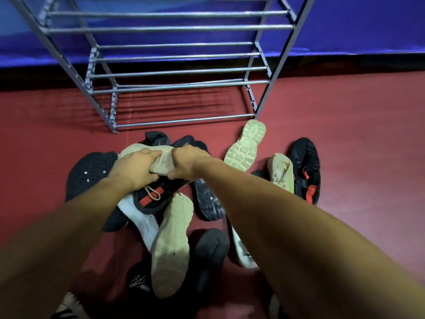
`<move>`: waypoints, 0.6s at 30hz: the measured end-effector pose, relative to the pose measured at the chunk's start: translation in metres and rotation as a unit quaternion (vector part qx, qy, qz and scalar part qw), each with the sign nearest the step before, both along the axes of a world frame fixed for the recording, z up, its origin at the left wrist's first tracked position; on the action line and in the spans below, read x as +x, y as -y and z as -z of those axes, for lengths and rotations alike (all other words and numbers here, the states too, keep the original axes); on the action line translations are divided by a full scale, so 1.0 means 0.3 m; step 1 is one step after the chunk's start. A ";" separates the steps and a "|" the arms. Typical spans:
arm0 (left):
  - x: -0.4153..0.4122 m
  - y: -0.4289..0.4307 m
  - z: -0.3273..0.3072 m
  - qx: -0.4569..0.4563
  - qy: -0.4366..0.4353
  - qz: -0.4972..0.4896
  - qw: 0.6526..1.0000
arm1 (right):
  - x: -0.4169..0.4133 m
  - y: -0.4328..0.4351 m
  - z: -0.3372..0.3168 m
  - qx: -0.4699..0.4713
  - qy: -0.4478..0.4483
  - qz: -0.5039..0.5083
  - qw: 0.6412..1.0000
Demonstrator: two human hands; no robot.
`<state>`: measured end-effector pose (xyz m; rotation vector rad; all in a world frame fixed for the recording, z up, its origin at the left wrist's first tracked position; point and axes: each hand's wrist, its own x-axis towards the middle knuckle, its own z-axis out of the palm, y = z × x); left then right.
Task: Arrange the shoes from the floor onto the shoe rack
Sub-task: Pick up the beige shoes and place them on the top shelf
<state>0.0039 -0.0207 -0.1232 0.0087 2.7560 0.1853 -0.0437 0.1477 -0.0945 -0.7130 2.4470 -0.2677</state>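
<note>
Shoes [171, 245] lie in a loose heap on the red floor [345, 134] directly in front of the shoe rack [179, 74], several sole-up and overlapping. Every rail of the rack that shows carries nothing. You have one beige shoe [161, 165] in hand at the top of the heap, near the rack's front foot; whether it is lifted clear of the heap cannot be told from this view. Handling, in my judgement: these are light trainers, soft and pliable in the upper, stiffer along the sole, neither fragile nor slippery. A loose lace, such as the one on the black and red shoe [151, 201] under your wrists, may snag a neighbour as you lift. The firmest hold is likely at the heel or across the middle of the sole, not by the soft upper alone. Your left hand [135, 168] lies over one end of the beige shoe with its fingers [154, 154] curled down round the edge. Your right hand [186, 161] grips the other end, fingers wrapped over it. Both are closed on the shoe, neither spread wide. A pale sole-up shoe [245, 146] and a black shoe with red tabs [307, 169] lie apart to the right.
</note>
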 end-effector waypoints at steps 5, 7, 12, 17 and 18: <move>0.048 -0.042 -0.219 -0.016 -0.070 -0.026 0.997 | 0.005 -0.026 -0.231 -0.062 -0.037 0.019 0.997; 0.050 -0.045 -0.319 0.014 -0.097 -0.044 0.994 | 0.003 -0.046 -0.329 -0.085 -0.067 0.015 0.994; 0.031 -0.020 -0.552 0.146 -0.191 -0.086 0.967 | 0.008 -0.108 -0.527 -0.159 -0.121 0.017 0.980; 0.008 -0.007 -0.785 0.336 -0.212 -0.145 0.906 | 0.020 -0.133 -0.678 -0.264 -0.100 0.070 0.957; 0.011 -0.011 -0.817 0.372 -0.213 -0.159 0.889 | 0.022 -0.129 -0.697 -0.271 -0.087 0.083 0.955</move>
